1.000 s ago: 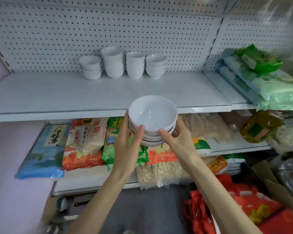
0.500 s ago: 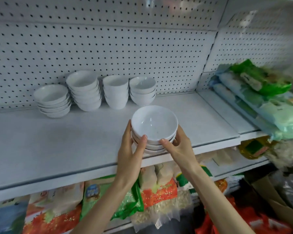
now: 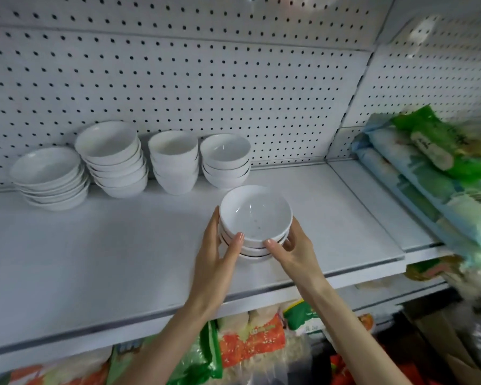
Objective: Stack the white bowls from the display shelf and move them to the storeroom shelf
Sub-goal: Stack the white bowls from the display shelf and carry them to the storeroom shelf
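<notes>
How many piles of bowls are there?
5. Four stand at the back of the shelf: leftmost pile, second pile, third pile, fourth pile. The fifth pile is in front, gripped by left hand and right hand. None looks hidden.

The stack of white bowls (image 3: 256, 218) is smooth and glossy, catching small glints of light, like glazed ceramic or hard plastic. The shelf (image 3: 95, 259) is a smooth, matt white board. The back panel (image 3: 178, 79) is matt white and perforated. The food packets (image 3: 442, 168) are shiny, crinkled plastic film.
</notes>
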